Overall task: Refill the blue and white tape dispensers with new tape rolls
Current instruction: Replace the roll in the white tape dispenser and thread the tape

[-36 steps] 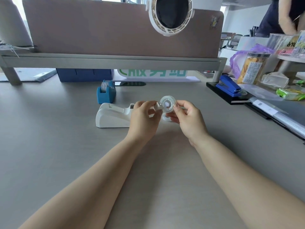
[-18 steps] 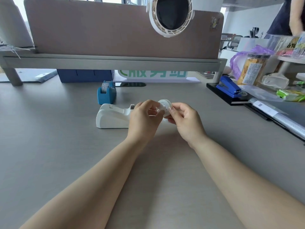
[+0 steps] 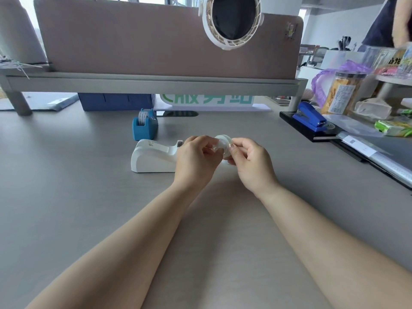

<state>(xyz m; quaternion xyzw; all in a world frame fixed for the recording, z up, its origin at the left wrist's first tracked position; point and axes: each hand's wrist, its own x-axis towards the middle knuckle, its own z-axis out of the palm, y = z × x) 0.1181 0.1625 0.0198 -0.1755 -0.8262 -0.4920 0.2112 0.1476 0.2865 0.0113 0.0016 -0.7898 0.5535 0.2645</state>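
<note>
A clear tape roll (image 3: 223, 145) is held just above the desk between both hands. My left hand (image 3: 196, 159) pinches its left side and my right hand (image 3: 252, 162) grips its right side. The white tape dispenser (image 3: 153, 156) lies on the desk directly left of my left hand, its front end hidden behind that hand. Behind it stands the small blue tape dispenser (image 3: 145, 128) with a tape roll in it.
A raised shelf (image 3: 156, 82) with a brown partition spans the back, with a white fan (image 3: 231, 21) hanging above. A blue stapler (image 3: 311, 117), a ruler, a jar and snack packets crowd the right side. A person stands at the far right.
The tape roll has turned from facing me flat to a more edge-on tilt, and both hands have drawn closer around it.
</note>
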